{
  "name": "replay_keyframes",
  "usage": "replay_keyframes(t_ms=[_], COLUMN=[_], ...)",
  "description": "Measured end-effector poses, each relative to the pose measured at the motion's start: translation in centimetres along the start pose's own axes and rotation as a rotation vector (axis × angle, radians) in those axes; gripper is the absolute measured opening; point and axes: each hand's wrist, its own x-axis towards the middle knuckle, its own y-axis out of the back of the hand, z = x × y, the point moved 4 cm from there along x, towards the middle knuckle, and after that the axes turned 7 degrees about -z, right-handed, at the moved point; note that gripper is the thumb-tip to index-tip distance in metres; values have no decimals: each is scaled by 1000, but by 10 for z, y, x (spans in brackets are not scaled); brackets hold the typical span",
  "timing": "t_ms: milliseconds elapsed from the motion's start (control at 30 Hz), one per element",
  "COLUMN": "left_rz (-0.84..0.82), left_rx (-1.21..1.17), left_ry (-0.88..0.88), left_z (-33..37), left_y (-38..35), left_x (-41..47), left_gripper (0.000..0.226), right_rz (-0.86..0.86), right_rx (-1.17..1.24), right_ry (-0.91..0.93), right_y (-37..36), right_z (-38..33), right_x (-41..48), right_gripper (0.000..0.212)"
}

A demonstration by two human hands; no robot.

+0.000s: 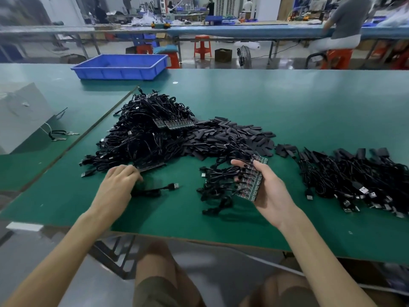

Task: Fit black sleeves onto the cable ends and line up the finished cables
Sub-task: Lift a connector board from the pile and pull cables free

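Head view, the only feed I have. Green table (287,103) runs across the frame. One big cable heap (141,134) sits left of centre, tangled black leads with USB plugs poking out, far too many to count. Two board strips (174,124) lie side by side on top of it. Touching the heap on its right is one pile of black sleeves (225,138), flat short pieces, also uncountable. Well to the right, the finished cables (354,180) lie in one rough row, sleeved ends toward the far side and USB plugs toward the near edge. Right hand (269,191) grips one strip of green boards (252,182), thumb over the top and fingers under it, with its attached cables hanging off to the left onto the table. Print on the boards is too small to read (I can make out no lettering anywhere). Left hand (120,181) is knuckles-up at the near edge of the heap, fingers curled down; one loose cable (163,188) leads out from under it, but blur hides whether it is gripped. At the far edge stands one blue tray (120,66), at far left one white box (20,116). One seated person (345,21) is at the next bench behind.
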Motion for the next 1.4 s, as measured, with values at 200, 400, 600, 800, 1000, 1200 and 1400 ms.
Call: replay_keyframes(t_ms=[200,400,600,800,1000,1200,1400], left_rz=[54,108,-34,2,119,191,207], left_rx=[-186,-660,-812,-958,-910,-839,-888], left_ry=[24,-169,-393,-319,-311,-324,-314], left_z=[32,116,187,186,182,185,188], left_y=[14,37,57,52,55,53,47], left_x=[18,49,79,84,78,70,68], left_gripper=[40,29,35,11,9,5,6], right_rz=[72,38,-56,18,154,219,248], right_rx=[-663,-1082,-1315,-1321,-1135,-1147,-1162], right_ry=[9,83,92,222,459,512,548], right_y=[-6,0,-7,1,-11,-8,-1], right_z=[-11,-21,-28,-34,-22,-16,-10], right_x=[-7,0,1,-5,-10,-7,-8], right_gripper=[40,43,44,38,13,14,15])
